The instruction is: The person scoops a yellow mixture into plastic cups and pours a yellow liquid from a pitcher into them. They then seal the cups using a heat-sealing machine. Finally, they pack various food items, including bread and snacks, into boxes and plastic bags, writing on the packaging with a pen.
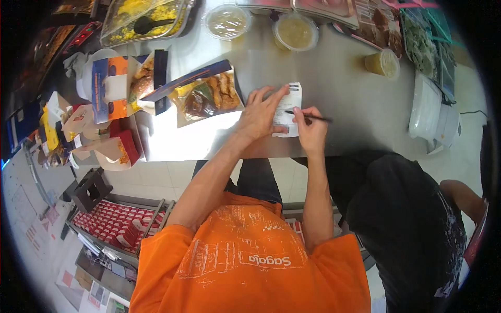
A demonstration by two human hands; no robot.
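A white paper slip bearing print lies on the steel counter near its front edge. My left hand rests spread over the slip's left side, pressing it down and gripping nothing. Between the thumb and fingers of my right hand is a dark pen, its tip over the slip's middle. Just left of the hands stands an open card box of rice and meat in clear film. Another open food box stands further left.
Lidded cups and a foil tray of yellow rice stand at the counter's back. A smaller lidded cup is at right, near white containers. Red and white cartons fill a rack below. A person in black stands close at right.
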